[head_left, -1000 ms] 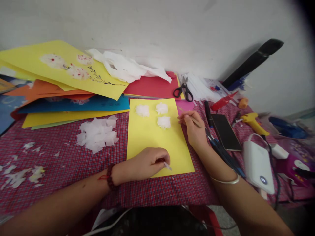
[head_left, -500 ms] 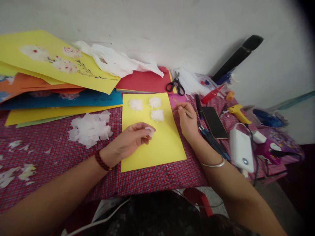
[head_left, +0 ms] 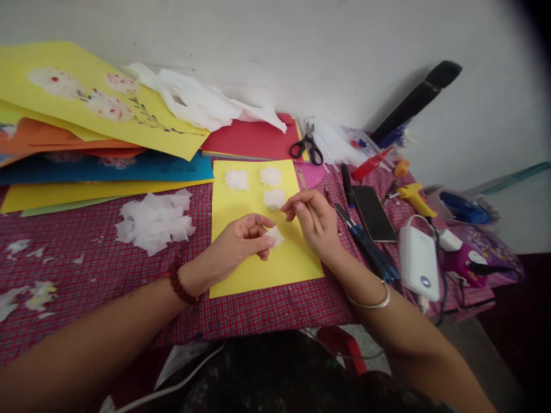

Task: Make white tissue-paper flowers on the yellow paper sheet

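Note:
My left hand (head_left: pixel 248 236) pinches a small piece of white tissue paper (head_left: pixel 274 235) between thumb and fingertips, over the lower part of a yellow sheet (head_left: pixel 253 275). My right hand (head_left: pixel 313 221), closed around a thin beige stick (head_left: pixel 316 219), hovers above the sheet's right side with its fingertips close to the tissue piece. Most of the stick is hidden by the fingers. Three fluffy white tissue tufts sit on the upper sheet: one tuft (head_left: pixel 236 179) at left, a second tuft (head_left: pixel 271 176) at top right, and a third tuft (head_left: pixel 274 199) below it.
A heap of cut tissue squares (head_left: pixel 155 222) lies left of the sheet. Stacked coloured papers (head_left: pixel 107 166) fill the back left. Scissors (head_left: pixel 307 144) rest behind the sheet. On the right are a phone (head_left: pixel 374 213), blue-handled tools (head_left: pixel 370 246), a glue gun (head_left: pixel 413 198) and a power bank (head_left: pixel 418 261).
My right hand has moved left and down from the sheet's right edge toward my left hand. The tissue piece now shows more fully, turned outward in my left fingertips.

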### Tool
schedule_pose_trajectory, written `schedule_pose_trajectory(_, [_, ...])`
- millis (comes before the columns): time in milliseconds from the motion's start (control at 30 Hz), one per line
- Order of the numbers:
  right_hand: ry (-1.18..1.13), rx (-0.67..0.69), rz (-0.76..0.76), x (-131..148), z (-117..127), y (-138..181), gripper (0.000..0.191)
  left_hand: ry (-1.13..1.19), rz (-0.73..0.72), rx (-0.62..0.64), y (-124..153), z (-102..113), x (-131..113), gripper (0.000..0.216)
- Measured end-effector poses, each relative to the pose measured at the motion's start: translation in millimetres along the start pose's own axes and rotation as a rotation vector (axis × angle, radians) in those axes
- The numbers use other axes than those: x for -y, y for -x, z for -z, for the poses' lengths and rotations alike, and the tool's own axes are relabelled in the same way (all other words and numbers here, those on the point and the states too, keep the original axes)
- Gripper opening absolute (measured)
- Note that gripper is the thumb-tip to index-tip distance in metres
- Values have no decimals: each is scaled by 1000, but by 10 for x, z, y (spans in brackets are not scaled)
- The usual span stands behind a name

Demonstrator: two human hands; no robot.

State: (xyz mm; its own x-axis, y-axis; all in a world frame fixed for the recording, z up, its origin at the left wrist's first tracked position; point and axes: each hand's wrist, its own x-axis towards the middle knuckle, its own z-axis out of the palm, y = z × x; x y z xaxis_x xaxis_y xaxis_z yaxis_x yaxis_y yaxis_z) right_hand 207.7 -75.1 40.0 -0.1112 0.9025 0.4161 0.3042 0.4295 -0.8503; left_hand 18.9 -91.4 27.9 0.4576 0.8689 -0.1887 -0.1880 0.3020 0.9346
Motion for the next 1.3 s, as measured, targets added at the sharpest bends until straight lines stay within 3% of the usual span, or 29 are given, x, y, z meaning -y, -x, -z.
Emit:
schedule_pose_trajectory(100, [27, 110, 11, 77, -6, 42, 13, -14, -39, -25, -16, 1, 9, 14])
schedule_pose_trajectory(233, [30, 226, 86, 95, -23, 57, 11, 12, -41, -31, -25, 6, 8, 19])
schedule_pose_trajectory(333, [62, 264, 135, 66, -52, 52, 20, 25, -28, -20, -23, -1, -3, 23])
schedule_pose_trajectory(933, [137, 143, 286, 60, -94, 54, 18, -17, 6, -6, -8, -3, -50, 16])
schedule_pose_trajectory(1133, [203, 51, 222, 84, -41, 37, 15, 174, 62, -82, -13, 22, -68, 20])
schedule_pose_trajectory(1300, [139, 134, 179, 100, -25, 40, 9, 119, 73, -59, -16, 22, -66, 20])
